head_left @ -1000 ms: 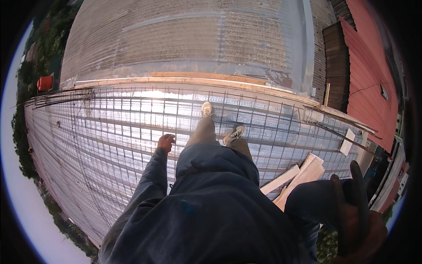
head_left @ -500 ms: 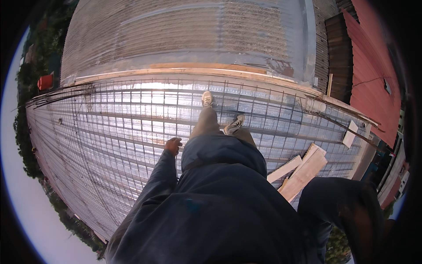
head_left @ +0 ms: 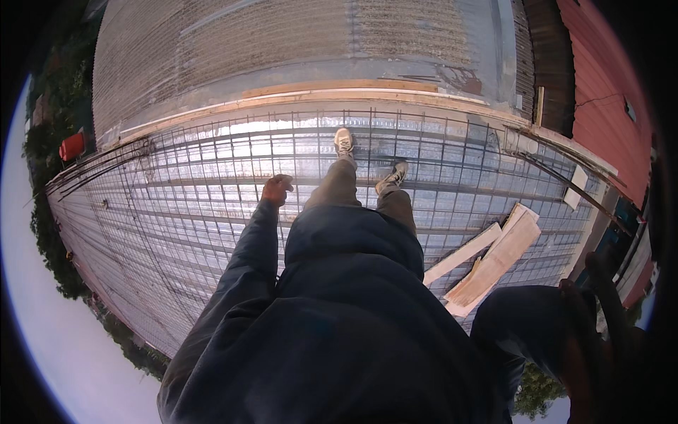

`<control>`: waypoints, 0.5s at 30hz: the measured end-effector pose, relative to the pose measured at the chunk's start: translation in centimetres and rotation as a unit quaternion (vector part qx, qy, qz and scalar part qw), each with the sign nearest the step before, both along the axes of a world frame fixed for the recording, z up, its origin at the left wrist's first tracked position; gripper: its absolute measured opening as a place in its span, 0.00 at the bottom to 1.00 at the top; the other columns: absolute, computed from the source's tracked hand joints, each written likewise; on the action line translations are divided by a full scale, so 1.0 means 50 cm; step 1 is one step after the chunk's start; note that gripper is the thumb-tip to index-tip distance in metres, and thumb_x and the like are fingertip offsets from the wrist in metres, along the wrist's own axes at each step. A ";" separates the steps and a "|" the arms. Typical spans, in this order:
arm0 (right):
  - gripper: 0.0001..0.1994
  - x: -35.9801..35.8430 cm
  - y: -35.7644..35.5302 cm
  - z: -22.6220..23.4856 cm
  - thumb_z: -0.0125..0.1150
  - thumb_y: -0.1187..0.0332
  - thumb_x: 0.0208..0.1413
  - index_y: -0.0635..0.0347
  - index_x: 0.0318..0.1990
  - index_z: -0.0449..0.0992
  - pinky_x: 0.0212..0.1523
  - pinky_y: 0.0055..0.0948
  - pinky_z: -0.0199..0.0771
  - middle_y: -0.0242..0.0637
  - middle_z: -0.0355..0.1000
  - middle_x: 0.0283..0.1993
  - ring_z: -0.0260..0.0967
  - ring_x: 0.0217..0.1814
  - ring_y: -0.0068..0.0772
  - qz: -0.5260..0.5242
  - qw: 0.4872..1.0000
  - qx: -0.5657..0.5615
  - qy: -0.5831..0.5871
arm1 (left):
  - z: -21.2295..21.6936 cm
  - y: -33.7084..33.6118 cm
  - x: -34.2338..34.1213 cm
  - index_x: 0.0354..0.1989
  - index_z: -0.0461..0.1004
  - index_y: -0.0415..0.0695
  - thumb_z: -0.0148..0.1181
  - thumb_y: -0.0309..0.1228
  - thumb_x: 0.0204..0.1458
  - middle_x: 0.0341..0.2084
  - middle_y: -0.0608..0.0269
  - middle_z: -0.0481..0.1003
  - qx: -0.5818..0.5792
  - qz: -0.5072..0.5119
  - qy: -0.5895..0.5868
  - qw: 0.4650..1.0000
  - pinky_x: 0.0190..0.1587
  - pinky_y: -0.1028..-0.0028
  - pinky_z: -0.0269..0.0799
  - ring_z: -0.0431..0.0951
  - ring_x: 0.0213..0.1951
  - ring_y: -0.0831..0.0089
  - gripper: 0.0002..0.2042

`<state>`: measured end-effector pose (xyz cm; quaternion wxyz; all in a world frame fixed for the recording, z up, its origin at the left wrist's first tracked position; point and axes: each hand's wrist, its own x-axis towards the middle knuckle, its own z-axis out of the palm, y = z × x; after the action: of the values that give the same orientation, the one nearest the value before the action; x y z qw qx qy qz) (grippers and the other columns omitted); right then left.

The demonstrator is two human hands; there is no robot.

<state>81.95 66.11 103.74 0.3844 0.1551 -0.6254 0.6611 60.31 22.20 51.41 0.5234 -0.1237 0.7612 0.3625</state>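
My left hand (head_left: 277,189) hangs out in front on a dark blue sleeve, over the steel mesh. Its fingers are loosely bent and a little apart, and nothing shows in them. My right arm (head_left: 526,321) is bent up at the lower right. In deep shadow near the picture's rim, my right hand (head_left: 600,304) is raised; whether it grips anything is too dark to see. My feet, in pale shoes (head_left: 344,143), stand on the rebar grid (head_left: 233,166), which lies over shiny ribbed metal decking (head_left: 311,166).
Loose boards (head_left: 494,265) lie on the mesh at my right, with a smaller pale panel (head_left: 575,187) beyond. Long bars (head_left: 575,191) slant near the right edge. Ahead, a timber edging (head_left: 339,92) borders a corrugated roof (head_left: 282,42). A red container (head_left: 72,147) stands far left.
My left hand has swung forward and up in the picture. The right hand's fingers show more at the rim. My shoes and the boards have shifted slightly right and up in view.
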 end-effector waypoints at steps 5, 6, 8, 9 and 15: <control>0.16 -0.006 0.019 -0.048 0.72 0.69 0.63 0.67 0.53 0.77 0.31 0.26 0.74 0.37 0.75 0.35 0.72 0.28 0.23 -0.096 0.992 -0.034 -0.073 | -0.038 -0.061 -0.067 0.56 0.79 0.41 0.61 0.44 0.67 0.29 0.64 0.79 -0.030 -0.126 0.058 0.990 0.14 0.74 0.54 0.61 0.14 0.83 0.19; 0.17 -0.003 0.026 -0.061 0.72 0.69 0.62 0.68 0.53 0.77 0.31 0.26 0.74 0.37 0.75 0.35 0.72 0.28 0.23 -0.133 0.984 -0.053 -0.102 | -0.060 -0.075 -0.082 0.56 0.79 0.41 0.62 0.45 0.67 0.28 0.63 0.79 -0.033 -0.133 0.072 0.988 0.14 0.73 0.55 0.61 0.13 0.83 0.20; 0.18 0.001 0.026 -0.118 0.73 0.69 0.62 0.68 0.55 0.77 0.32 0.27 0.75 0.38 0.75 0.36 0.73 0.29 0.23 -0.212 0.957 -0.091 -0.176 | -0.041 -0.025 -0.088 0.61 0.76 0.41 0.59 0.55 0.68 0.27 0.60 0.80 -0.036 -0.125 0.069 0.989 0.14 0.72 0.56 0.63 0.13 0.81 0.28; 0.18 -0.008 0.027 -0.142 0.73 0.69 0.62 0.68 0.55 0.77 0.32 0.27 0.75 0.38 0.76 0.37 0.73 0.30 0.23 -0.249 0.933 -0.123 -0.229 | -0.045 -0.018 -0.099 0.64 0.75 0.42 0.53 0.63 0.68 0.27 0.58 0.80 -0.038 -0.142 0.072 0.986 0.14 0.71 0.57 0.63 0.13 0.79 0.34; 0.16 0.011 0.003 -0.526 0.66 0.65 0.68 0.67 0.56 0.79 0.35 0.28 0.73 0.31 0.76 0.36 0.71 0.31 0.22 -0.247 0.712 -0.293 -0.589 | -0.016 0.060 -0.139 0.60 0.80 0.43 0.36 0.70 0.70 0.23 0.62 0.79 0.009 -0.145 0.098 0.985 0.18 0.72 0.57 0.63 0.15 0.80 0.41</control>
<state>82.52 66.27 77.43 0.1139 -0.5455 -0.5162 0.6504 53.34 25.19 50.62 0.4945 0.0288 0.8151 0.3004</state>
